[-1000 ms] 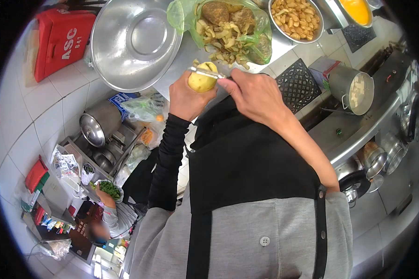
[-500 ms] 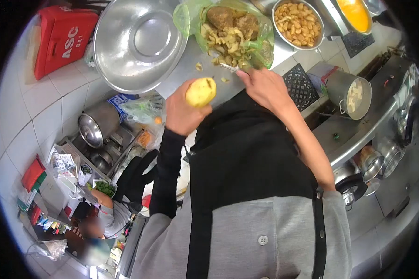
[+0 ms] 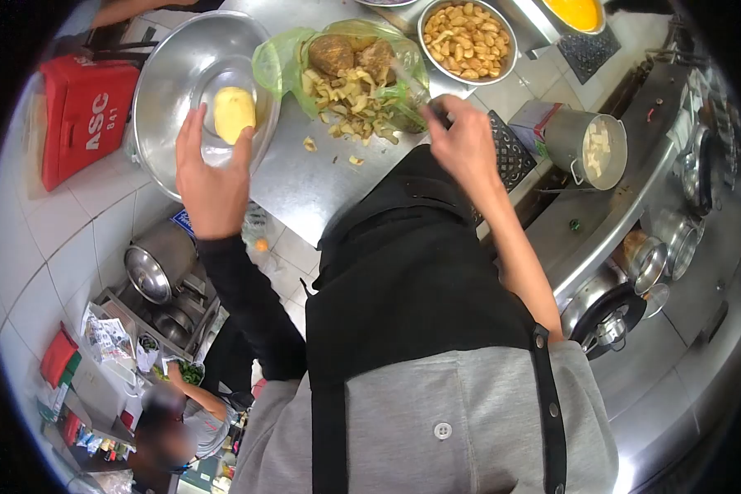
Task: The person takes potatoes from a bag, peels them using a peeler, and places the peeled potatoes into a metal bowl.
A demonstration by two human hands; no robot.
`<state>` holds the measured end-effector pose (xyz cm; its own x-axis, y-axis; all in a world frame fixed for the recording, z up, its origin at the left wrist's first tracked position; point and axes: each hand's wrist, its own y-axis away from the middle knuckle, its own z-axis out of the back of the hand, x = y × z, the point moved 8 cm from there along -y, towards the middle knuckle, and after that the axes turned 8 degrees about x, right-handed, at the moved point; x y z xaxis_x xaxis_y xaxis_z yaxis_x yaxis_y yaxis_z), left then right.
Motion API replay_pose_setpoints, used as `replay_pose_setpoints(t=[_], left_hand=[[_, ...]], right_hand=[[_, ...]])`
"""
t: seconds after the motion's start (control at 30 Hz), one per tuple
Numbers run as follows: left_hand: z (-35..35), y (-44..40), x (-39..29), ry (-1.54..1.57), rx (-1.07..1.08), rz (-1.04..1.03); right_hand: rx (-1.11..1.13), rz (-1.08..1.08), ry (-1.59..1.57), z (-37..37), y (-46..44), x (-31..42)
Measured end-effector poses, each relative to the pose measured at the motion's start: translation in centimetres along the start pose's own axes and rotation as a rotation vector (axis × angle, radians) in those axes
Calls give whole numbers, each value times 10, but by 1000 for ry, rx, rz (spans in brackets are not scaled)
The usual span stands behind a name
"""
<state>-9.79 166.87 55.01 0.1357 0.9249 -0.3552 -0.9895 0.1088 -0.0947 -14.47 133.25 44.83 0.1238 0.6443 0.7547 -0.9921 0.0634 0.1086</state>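
A peeled yellow potato [image 3: 235, 114] is inside the large metal bowl [image 3: 160, 123]. Over the bowl's near side, my left hand [image 3: 212, 185] has its fingers spread just below the potato, and none are wrapped round it. My right hand [image 3: 463, 136] is closed around the peeler [image 3: 407, 78], which is blurred, at the right side of the green plastic bag [image 3: 276, 67]. Peelings [image 3: 350, 97] and brown unpeeled potatoes [image 3: 331, 54] lie on that bag. A few scraps [image 3: 309, 144] rest on the metal table [image 3: 292, 185].
A bowl of nuts or similar brown pieces [image 3: 467, 39] stands beyond my right hand. Farther right are a pot [image 3: 589, 144] and a steel counter edge [image 3: 605, 230]. A red box [image 3: 86, 119] stands left of the bowl. Another person [image 3: 198, 420] is at lower left.
My left hand has moved left from in front of me to the bowl and opened, and the potato is now in the bowl. My right hand still has the peeler, beside the bag.
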Motion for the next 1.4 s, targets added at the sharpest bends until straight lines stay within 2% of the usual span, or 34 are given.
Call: replay_pose_setpoints(t=[0.03, 0.13, 0.27, 0.33, 0.4, 0.53, 0.63, 0.7, 0.77, 0.83, 0.9, 1.0, 1.03, 1.1, 1.2, 1.27, 1.33, 1.4], left_hand=[[6, 6, -21, 171, 48, 90], [1, 30, -67, 682, 57, 116], [-32, 42, -65, 627, 226, -4], [-59, 48, -57, 648, 249, -1], [-75, 53, -61, 546, 268, -164], [-119, 67, -53, 462, 278, -341], [-137, 63, -53, 416, 208, -416], [-143, 55, -62, 451, 136, -429], [-141, 28, -76, 502, 31, -443], [-136, -5, -88, 423, -155, -464], [-146, -37, -80, 340, -283, -222], [-183, -84, -63, 159, 220, 352], [-184, -87, -62, 168, 217, 315], [-183, -92, -60, 187, 208, 240], [-146, -67, -59, 338, -85, -33], [-95, -37, -68, 404, -189, -97], [-67, -11, -62, 603, -101, -53], [-78, 16, -44, 1246, 56, 175]], right_hand=[[-58, -7, 63, 11, -12, -9], [-194, 55, 172, 36, -53, -26], [-225, 170, 303, 40, -100, -33], [-102, 126, 415, 31, -120, -44], [-31, 94, 544, 22, -130, -51], [-155, 182, 402, 33, -128, -36], [-255, 209, 238, 44, -110, -21], [-237, 203, 157, 38, -99, -5], [-228, 225, 45, 25, -98, 5], [-178, 154, 4, 15, -93, 14], [-139, 75, -39, 5, -90, 18], [-78, -46, -134, -2, -81, 19], [-111, -5, -123, -2, -79, 20], [-75, -77, -163, -1, -69, 20], [-26, -125, -199, -5, -52, 15], [21, -172, -242, -15, -35, 16], [76, -84, -300, -39, -28, 11], [206, 18, -179, -55, -28, 22]])
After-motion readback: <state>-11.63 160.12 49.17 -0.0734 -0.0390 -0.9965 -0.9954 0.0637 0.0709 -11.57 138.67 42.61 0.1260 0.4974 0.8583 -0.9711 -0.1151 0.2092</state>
